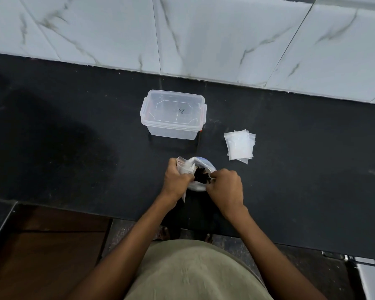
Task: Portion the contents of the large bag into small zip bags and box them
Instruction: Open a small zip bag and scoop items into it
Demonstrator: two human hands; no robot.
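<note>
A large clear plastic bag [200, 164] stands on the black counter [74, 137] near its front edge, its mouth open on dark, dried-looking contents [201, 175]. My left hand [174, 180] grips the bag's left rim together with a small clear zip bag [182, 164]. My right hand [225, 187] pinches the right rim, its fingertips at the dark contents. Behind the bag a clear plastic box [172, 114] sits with its clip lid closed. A stack of small empty zip bags [239, 146] lies to the right of the box.
A marble-tiled wall [204, 35] rises behind the counter. A brown wooden surface [48, 245] sits lower at the front left. A metal fitting [359, 259] shows at the bottom right.
</note>
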